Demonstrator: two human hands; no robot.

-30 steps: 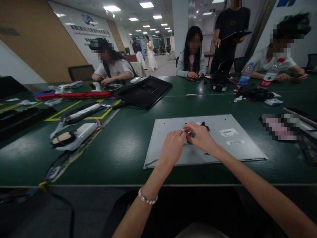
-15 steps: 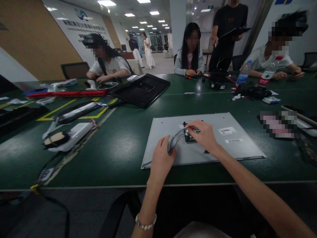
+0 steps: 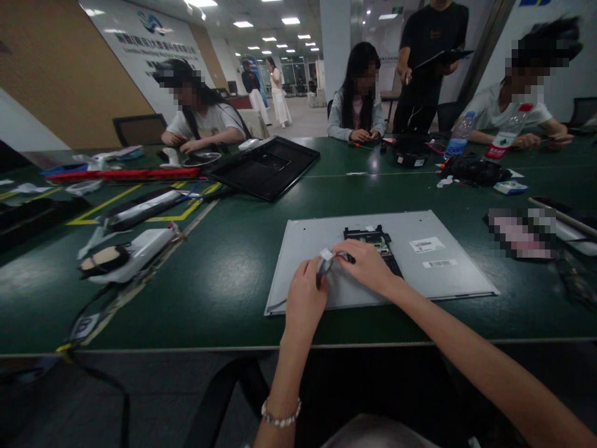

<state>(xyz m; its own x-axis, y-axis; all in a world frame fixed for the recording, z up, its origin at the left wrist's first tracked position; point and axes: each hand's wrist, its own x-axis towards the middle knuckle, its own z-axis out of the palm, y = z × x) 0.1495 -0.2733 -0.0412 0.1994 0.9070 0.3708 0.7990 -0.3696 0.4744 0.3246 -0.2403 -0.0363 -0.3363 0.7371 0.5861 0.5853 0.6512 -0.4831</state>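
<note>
table [image 3: 224, 274] dark green, yellow tape lines | panel [image 3: 308, 239] light grey, white barcode stickers | circuit board [image 3: 373, 239] black-green | cable [image 3: 325, 258] grey, white tip | bracelet [image 3: 280, 418] pearly white

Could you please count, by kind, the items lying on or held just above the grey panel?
Circuit board: 1
White labels: 2
Cable: 1
Total: 4

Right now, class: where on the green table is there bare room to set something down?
Bare green lies between the grey panel and the white device, and between the panel and the black frame. Crowded: far right, around the bottles.
</note>
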